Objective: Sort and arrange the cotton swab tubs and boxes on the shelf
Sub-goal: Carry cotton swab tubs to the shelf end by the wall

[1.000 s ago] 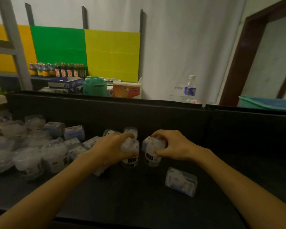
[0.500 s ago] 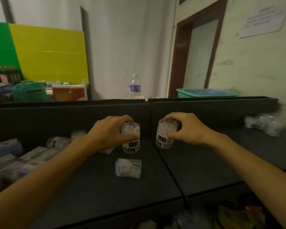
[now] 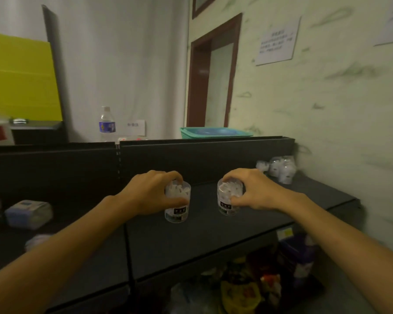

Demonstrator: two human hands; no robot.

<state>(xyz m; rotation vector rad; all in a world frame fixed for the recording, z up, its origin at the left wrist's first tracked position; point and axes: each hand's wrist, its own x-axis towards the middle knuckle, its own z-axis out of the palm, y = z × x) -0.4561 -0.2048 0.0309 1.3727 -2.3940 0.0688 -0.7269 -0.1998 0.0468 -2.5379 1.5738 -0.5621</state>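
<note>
Left hand [image 3: 151, 191] grips clear cylindrical plastic tub [image 3: 177, 201]; right hand [image 3: 252, 189] grips its twin [image 3: 229, 198]; matte black shelf [image 3: 213, 225].

Left hand [image 3: 150, 191] grips a clear swab tub [image 3: 177, 202] from above; right hand [image 3: 252, 189] grips a second tub [image 3: 229, 198]. Both are upright over the black shelf [image 3: 213, 232]. More tubs [image 3: 280, 168] far right, swab box [image 3: 28, 214] left. Water bottle [image 3: 106, 124] beyond.
</note>
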